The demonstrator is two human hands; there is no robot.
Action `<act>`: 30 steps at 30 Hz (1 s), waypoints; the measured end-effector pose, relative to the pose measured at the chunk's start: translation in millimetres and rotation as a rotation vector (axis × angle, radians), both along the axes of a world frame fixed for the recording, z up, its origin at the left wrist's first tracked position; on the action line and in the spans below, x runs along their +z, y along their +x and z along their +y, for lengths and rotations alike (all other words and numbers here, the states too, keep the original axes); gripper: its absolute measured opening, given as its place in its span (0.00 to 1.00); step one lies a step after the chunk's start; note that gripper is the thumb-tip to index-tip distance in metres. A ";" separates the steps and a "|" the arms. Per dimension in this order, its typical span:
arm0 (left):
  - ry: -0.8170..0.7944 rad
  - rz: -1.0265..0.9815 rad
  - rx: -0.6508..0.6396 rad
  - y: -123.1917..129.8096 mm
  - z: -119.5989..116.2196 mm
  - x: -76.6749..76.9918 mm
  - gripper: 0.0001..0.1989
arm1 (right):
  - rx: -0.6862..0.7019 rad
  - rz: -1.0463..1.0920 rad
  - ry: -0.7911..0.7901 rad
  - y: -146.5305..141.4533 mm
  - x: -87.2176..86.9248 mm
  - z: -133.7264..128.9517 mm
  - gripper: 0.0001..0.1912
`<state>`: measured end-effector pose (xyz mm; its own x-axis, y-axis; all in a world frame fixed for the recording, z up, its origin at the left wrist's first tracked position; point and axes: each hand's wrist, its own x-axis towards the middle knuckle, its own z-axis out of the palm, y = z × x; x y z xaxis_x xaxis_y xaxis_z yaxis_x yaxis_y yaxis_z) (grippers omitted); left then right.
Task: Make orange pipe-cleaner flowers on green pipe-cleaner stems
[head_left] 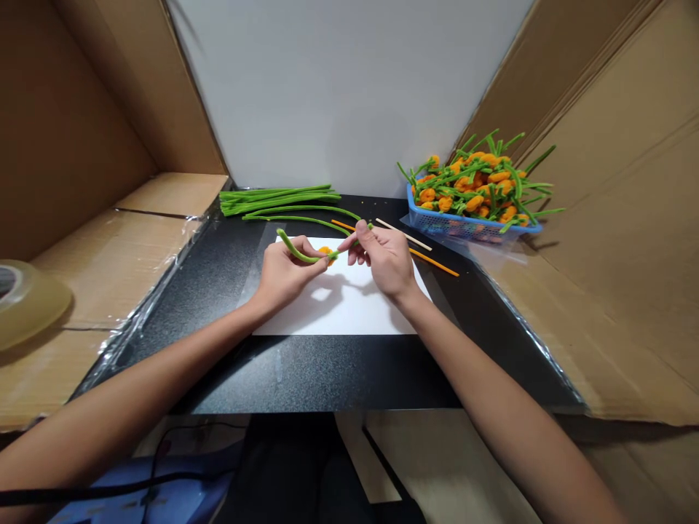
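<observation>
My left hand (289,269) is closed, pinching a small orange pipe-cleaner shape (326,252) between thumb and fingers. A green pipe cleaner (298,252) runs across that orange piece, one end curving up above the left hand. My right hand (385,260) has its fingers curled and closed at the green pipe cleaner's other side. A bit of green shows by the right thumb; how it joins the rest is hidden. Both hands are over a white sheet of paper (349,313), casting shadows on it.
A bundle of green pipe cleaners (278,198) lies at the back left. An orange pipe cleaner (437,263) and a pale stick (401,234) lie right of the paper. A blue basket (470,224) holds many orange-and-green pieces. A tape roll (49,306) sits left on cardboard.
</observation>
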<state>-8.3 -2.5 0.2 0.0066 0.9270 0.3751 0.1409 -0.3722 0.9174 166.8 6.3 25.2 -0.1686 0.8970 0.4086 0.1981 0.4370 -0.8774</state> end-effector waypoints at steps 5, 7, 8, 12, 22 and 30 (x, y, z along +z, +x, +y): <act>-0.024 0.027 0.001 -0.1 1.5 -5.4 0.09 | -0.084 0.086 -0.049 0.5 8.2 -1.1 0.39; -0.085 -0.093 -0.018 -0.6 4.8 -9.3 0.10 | -0.134 0.132 -0.023 3.4 9.3 1.4 0.39; -0.114 -0.167 -0.023 -0.6 6.4 -10.3 0.11 | -0.152 0.165 -0.016 4.4 8.5 2.9 0.39; -0.181 -0.387 -0.004 1.4 7.8 -7.6 0.15 | -0.081 0.206 -0.084 -0.8 -1.9 6.6 0.29; -0.010 -0.081 -0.134 1.3 -0.6 -7.5 0.15 | 0.069 0.420 -0.370 -14.8 -23.3 5.8 0.20; 0.635 0.437 -0.244 -17.9 10.4 -0.4 0.09 | 0.173 0.298 -0.310 -3.3 -18.7 12.2 0.17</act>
